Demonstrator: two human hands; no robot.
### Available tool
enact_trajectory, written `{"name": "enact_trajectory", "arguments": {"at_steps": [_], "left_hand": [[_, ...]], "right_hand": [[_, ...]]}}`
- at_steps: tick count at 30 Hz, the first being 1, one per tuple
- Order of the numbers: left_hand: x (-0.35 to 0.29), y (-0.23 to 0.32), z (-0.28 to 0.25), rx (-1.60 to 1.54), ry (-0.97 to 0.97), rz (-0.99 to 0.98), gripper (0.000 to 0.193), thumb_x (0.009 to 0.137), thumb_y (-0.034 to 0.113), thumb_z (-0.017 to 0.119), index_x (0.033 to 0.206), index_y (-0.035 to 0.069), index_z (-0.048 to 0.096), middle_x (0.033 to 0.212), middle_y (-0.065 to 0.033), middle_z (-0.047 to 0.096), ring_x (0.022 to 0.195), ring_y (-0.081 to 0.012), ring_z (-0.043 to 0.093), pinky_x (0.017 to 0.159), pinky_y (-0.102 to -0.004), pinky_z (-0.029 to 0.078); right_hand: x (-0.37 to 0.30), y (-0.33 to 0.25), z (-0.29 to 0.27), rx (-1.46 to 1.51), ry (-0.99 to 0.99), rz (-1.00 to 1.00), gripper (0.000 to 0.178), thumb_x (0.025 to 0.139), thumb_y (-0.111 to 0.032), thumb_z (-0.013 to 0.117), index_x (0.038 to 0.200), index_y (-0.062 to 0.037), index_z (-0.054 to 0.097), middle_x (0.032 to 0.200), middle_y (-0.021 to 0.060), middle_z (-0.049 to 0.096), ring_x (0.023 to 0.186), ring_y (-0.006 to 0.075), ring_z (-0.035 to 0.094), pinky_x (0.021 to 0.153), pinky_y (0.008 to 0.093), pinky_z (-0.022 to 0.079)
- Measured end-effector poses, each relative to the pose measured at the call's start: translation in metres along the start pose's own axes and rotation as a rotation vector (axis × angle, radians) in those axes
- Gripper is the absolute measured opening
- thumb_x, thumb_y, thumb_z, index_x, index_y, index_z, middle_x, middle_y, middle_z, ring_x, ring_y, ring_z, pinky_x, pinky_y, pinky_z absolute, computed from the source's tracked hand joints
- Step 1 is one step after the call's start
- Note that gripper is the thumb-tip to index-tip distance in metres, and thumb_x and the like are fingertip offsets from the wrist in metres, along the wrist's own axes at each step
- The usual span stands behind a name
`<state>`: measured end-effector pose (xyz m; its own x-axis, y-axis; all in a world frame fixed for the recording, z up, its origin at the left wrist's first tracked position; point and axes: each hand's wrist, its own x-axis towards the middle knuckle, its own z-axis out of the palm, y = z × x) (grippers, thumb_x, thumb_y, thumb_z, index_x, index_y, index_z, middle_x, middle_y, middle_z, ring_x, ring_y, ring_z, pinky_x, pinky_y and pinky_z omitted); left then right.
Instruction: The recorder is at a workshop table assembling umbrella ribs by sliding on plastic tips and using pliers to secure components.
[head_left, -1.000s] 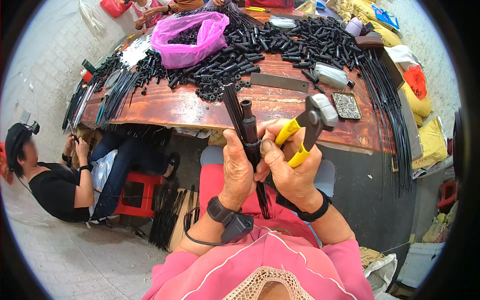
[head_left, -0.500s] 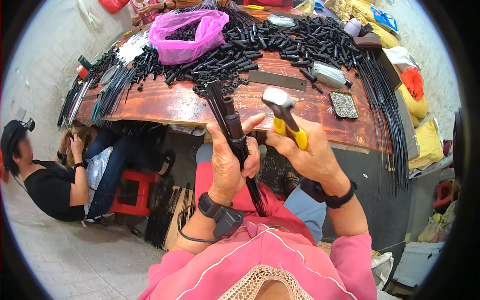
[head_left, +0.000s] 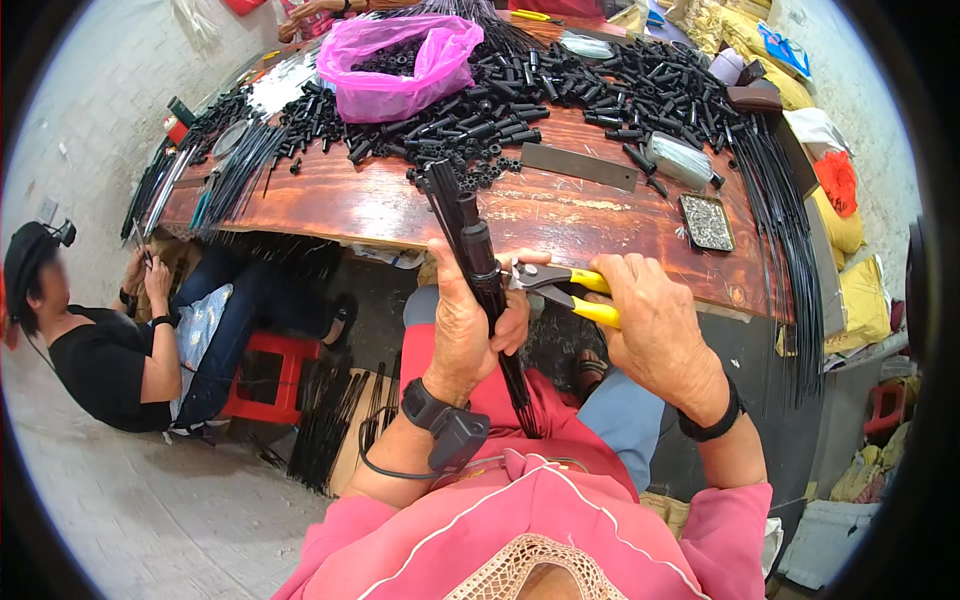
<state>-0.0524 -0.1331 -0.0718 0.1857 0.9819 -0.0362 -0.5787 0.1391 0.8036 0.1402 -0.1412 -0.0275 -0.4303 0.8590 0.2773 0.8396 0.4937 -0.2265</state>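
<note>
My left hand (head_left: 472, 310) is wrapped round an umbrella frame (head_left: 488, 275), a bundle of thin black ribs about a dark tube with ringed black plastic collars. The frame leans slightly, its upper end toward the table and its lower end down by my lap. In my right hand (head_left: 650, 325) are cutting pliers (head_left: 565, 285) with yellow grips, their handles parted. The metal jaws reach the frame's side beside my left fingertips; whether they bite on anything is too small to tell.
On the wooden table (head_left: 330, 205) lie heaps of black plastic tubes (head_left: 500, 100), a pink bag (head_left: 400, 75), a flat metal bar (head_left: 578, 167) and a tin of small metal bits (head_left: 706, 222). Long black ribs (head_left: 785, 250) overhang its right edge. A seated person (head_left: 110, 345) works at left.
The pliers have turned from head-up above the table to pointing left, and their jaws have come down to the frame's side. My left hand keeps its grip.
</note>
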Motion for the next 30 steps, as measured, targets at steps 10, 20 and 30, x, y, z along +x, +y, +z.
{"name": "enact_trajectory", "arguments": {"at_steps": [10, 20, 30], "left_hand": [[0.002, -0.002, 0.0, -0.005, 0.003, -0.007, 0.101, 0.085, 0.082, 0.015, 0.114, -0.003, 0.061, 0.045, 0.0038, 0.034, 0.035, -0.0068, 0.028, 0.035, -0.0223, 0.026], [0.0, -0.001, 0.003, 0.052, 0.011, 0.014, 0.101, 0.086, 0.08, 0.014, 0.114, -0.005, 0.059, 0.044, 0.002, 0.034, 0.034, -0.0084, 0.028, 0.033, -0.0236, 0.027], [-0.005, 0.0, 0.001, 0.017, 0.011, 0.028, 0.098, 0.087, 0.079, 0.015, 0.122, 0.0, 0.06, 0.045, 0.0049, 0.035, 0.036, -0.0052, 0.029, 0.035, -0.0211, 0.027]], "right_hand": [[0.003, -0.007, -0.001, -0.188, 0.065, -0.041, 0.056, 0.071, 0.0, 0.061, 0.125, 0.0008, 0.046, 0.095, 0.0188, 0.047, 0.091, 0.0345, 0.048, 0.074, 0.0423, 0.045], [0.005, -0.013, -0.011, -0.383, 0.031, 0.008, 0.022, 0.078, -0.011, 0.062, 0.098, -0.0046, 0.054, 0.084, 0.0145, 0.054, 0.081, 0.0282, 0.055, 0.058, 0.0361, 0.048], [-0.012, 0.0, 0.019, 0.214, 0.035, 0.007, 0.039, 0.073, -0.007, 0.07, 0.108, -0.0036, 0.052, 0.091, 0.0171, 0.058, 0.085, 0.0353, 0.059, 0.072, 0.0434, 0.047]]}}
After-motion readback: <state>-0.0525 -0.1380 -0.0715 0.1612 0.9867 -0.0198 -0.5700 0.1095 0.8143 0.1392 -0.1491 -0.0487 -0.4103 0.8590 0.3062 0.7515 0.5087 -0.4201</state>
